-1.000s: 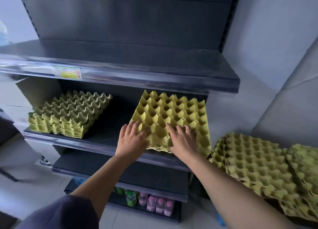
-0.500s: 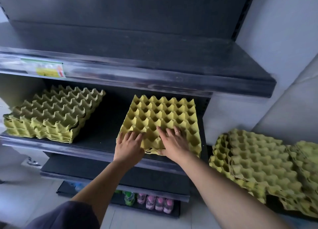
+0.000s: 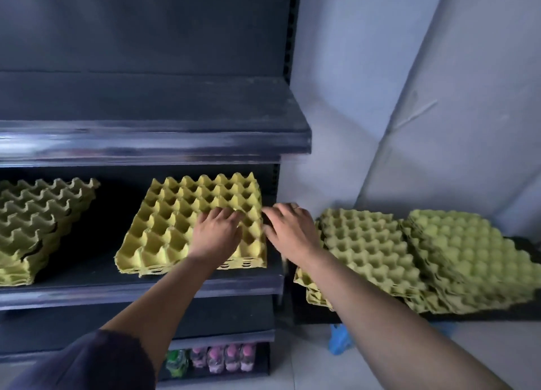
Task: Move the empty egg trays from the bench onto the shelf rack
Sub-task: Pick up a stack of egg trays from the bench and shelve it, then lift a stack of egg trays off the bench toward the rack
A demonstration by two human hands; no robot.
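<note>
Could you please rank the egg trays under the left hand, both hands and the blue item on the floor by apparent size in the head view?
1. Egg trays: largest.
2. Left hand and right hand: look alike, so unranked.
3. Blue item: smallest, though partly hidden behind the right arm.

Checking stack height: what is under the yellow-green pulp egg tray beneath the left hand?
Edges of nested trays show below its front rim, on the dark shelf; count hidden.
</note>
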